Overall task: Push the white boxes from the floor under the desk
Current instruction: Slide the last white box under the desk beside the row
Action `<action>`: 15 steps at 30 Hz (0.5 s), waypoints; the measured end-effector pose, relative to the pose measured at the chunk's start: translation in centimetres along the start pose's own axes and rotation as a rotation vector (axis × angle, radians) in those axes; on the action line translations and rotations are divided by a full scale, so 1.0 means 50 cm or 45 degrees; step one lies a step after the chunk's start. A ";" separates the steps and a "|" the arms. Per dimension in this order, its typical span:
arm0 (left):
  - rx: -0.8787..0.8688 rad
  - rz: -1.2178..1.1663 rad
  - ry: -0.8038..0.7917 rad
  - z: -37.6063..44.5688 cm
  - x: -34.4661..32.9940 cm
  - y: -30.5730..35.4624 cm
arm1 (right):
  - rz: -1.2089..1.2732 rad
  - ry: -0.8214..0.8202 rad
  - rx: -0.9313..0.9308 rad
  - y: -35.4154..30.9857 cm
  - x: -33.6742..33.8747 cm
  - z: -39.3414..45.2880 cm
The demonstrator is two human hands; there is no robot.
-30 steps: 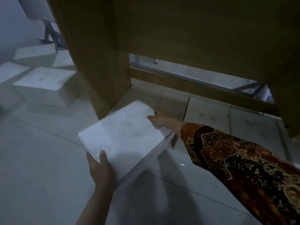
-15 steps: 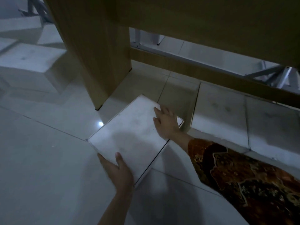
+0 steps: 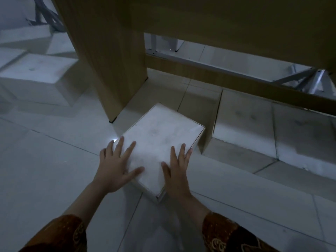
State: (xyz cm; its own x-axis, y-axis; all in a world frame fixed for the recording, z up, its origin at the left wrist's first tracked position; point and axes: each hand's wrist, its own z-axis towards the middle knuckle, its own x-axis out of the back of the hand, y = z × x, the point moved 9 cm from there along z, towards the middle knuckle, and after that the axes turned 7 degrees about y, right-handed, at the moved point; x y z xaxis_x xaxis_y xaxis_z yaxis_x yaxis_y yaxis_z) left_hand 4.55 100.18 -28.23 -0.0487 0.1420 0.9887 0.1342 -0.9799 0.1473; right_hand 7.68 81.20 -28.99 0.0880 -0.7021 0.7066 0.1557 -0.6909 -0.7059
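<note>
Your left hand (image 3: 116, 170) and right hand (image 3: 177, 170) lie flat with fingers spread on the near end of the white box (image 3: 160, 140), which sits on the tiled floor (image 3: 45, 170) at the mouth of the counter (image 3: 218, 20) opening, its far corner pointing toward 12 o'clock. At 11 o'clock the counter's wooden side panel (image 3: 112, 66) stands just beside the box's left edge. At 2 o'clock a row of white boxes (image 3: 263, 128) already fills the space under the counter, close to the box's right corner. At 10 o'clock more white boxes (image 3: 36, 75) wait outside the panel.
</note>
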 end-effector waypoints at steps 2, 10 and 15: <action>-0.101 -0.031 -0.047 -0.005 -0.001 0.022 | 0.020 -0.014 0.014 0.020 0.022 0.018; -0.177 -0.011 0.051 0.029 -0.035 0.147 | -0.422 -0.137 0.247 0.004 0.052 0.005; -0.116 0.004 0.159 0.087 -0.038 0.221 | -0.758 -0.131 0.337 0.049 0.054 -0.012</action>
State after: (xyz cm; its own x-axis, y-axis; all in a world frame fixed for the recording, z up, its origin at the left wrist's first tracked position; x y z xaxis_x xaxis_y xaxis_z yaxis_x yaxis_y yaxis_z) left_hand 10.45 89.68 -28.38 -0.1718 0.1260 0.9770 0.0445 -0.9898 0.1355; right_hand 7.72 77.52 -28.82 0.0035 -0.1840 0.9829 0.4424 -0.8812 -0.1665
